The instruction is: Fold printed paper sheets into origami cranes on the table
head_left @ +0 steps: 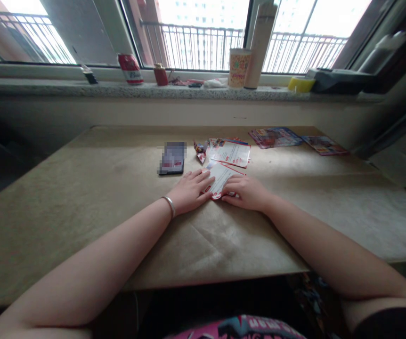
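A white printed sheet of paper [220, 175] with red labels lies on the table in front of me, its near corner curling up slightly. My left hand [190, 189] rests on its left side, fingers stretched out and lying flat. At the sheet's near right edge, my right hand [246, 192] has its fingers bent and its thumb close to them, gripping the paper's edge. Just beyond is a stack of similar white sheets [233, 153]. Left of that stack stands a small folded paper piece [200, 151] with coloured print.
A phone [173, 158] lies left of the papers. Colourful printed sheets [273, 137] and another small pile [325, 145] lie at the back right. On the windowsill stand a red can [130, 69], a paper cup [239, 68], a tall cylinder [260, 47] and a yellow object [301, 85].
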{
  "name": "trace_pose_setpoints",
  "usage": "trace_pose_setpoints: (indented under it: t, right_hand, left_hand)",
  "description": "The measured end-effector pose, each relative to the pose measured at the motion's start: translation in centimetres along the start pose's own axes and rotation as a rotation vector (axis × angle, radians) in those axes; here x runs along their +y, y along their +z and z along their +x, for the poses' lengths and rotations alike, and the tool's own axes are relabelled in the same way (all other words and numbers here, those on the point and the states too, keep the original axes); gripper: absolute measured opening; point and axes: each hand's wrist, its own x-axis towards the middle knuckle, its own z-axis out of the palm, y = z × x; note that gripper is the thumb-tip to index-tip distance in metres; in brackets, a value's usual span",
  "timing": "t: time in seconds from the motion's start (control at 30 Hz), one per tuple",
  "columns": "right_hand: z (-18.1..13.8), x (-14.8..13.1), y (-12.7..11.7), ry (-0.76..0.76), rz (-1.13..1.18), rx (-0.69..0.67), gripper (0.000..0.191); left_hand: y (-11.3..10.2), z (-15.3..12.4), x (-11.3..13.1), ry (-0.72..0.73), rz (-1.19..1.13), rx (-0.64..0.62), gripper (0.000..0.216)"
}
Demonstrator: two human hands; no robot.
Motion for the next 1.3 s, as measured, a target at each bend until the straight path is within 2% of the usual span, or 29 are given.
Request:
trace_pose_setpoints:
  t: [0.13,0.2,0.33,0.47,0.57,0.73,0.93,1.1,1.3]
  right_hand:
    - [-0.6,2.2,-0.5,0.076,0.102,0.02,0.02]
    - [-0.8,2.7,-0.8,0.061,0.132,-0.003,0.019]
    - [-0.9,2.2,-1.3,0.032,0.116,-0.059,0.019]
    - [-0.9,1.4,-1.7,0.023,0.118,-0.11,0.019]
    - [-1.0,1.1,-1.9,0.026,0.141,-0.143,0.019]
    - [-1.1,1.1,-1.7,0.004,0.237,-0.147,0.018]
    - [-1.1,0.6,-1.6,0.088,0.352,-0.238,0.019]
    - [-1.1,0.1,-2.1,0.164,0.413,-0.301,0.025]
    - [-0.7,-0.2,-2.3,0.298,0.34,-0.33,0.023]
  left_hand:
    - [-0.7,-0.5,-0.2,0.022,-0.088,0.008,0.047]
    - [-1.1,-0.9,-0.2,0.035,-0.118,0.004,0.044]
    - [-1.2,-1.3,-0.3,0.067,-0.092,-0.006,0.043]
    - [-0.6,-1.2,-0.6,0.007,-0.004,-0.024,0.057]
    - [-0.5,-1.0,-0.9,-0.019,0.034,-0.082,0.064]
    - [-1.1,-1.0,-0.7,0.032,0.023,-0.162,0.064]
    - [-1.5,-0.9,-0.2,0.099,-0.008,-0.206,0.065]
    - [-1.4,-0.7,-0.5,0.174,-0.021,-0.267,0.056]
    - [-0.9,-0.8,-0.6,0.176,-0.026,-0.177,0.046]
